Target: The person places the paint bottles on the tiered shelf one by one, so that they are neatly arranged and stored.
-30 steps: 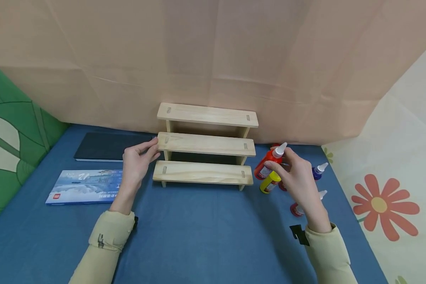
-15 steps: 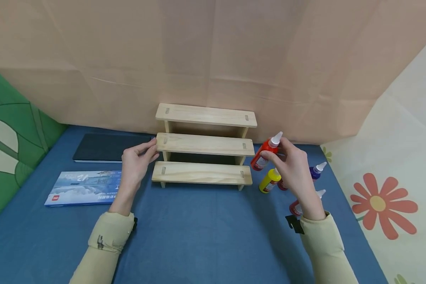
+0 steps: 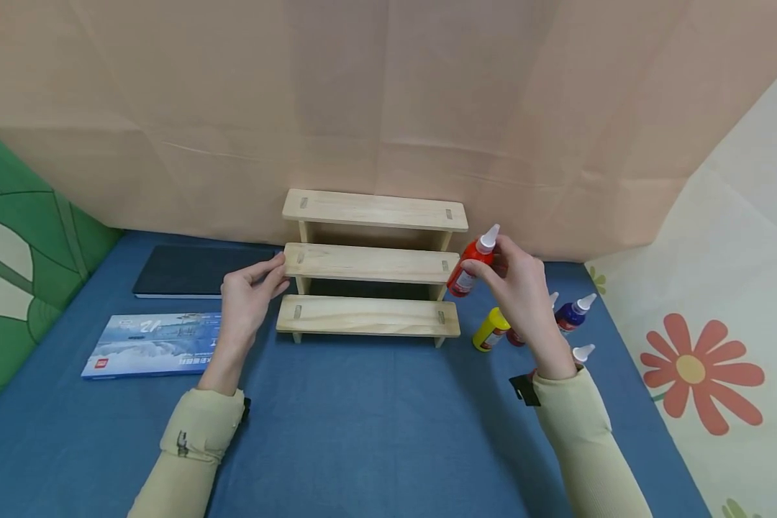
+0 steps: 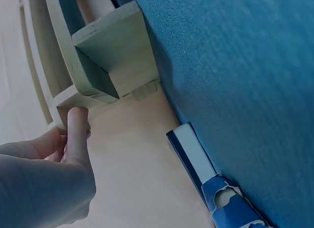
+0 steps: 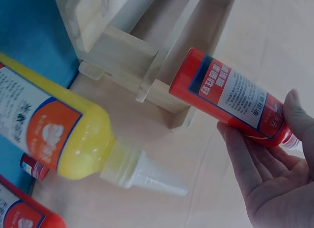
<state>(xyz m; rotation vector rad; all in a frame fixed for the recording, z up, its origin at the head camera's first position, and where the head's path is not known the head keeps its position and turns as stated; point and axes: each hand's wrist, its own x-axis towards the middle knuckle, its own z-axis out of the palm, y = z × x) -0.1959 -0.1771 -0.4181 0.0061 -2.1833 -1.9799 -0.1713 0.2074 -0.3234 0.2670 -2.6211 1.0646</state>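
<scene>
A three-tier wooden shelf (image 3: 372, 262) stands at the back of the blue table. My left hand (image 3: 249, 298) pinches the left end of its middle board; the left wrist view shows the thumb and fingers of that hand (image 4: 54, 174) at the board's end. In my right hand (image 3: 521, 295) is a red bottle (image 3: 471, 266) with a white nozzle, tilted, beside the right end of the middle board. The right wrist view shows the hand (image 5: 274, 174) gripping the red bottle (image 5: 230, 98) near its neck, its base toward the shelf (image 5: 127, 56).
Right of the shelf stand a yellow bottle (image 3: 491, 329), a dark blue bottle (image 3: 571, 314) and red bottles partly hidden by my right arm. At the left lie a black book (image 3: 194, 270) and a blue-and-white box (image 3: 152, 345). A beige cloth (image 3: 375, 108) hangs behind.
My right hand has carried the red bottle left and upward, from above the yellow bottle to the middle board's right end. The left hand keeps its place on the shelf.
</scene>
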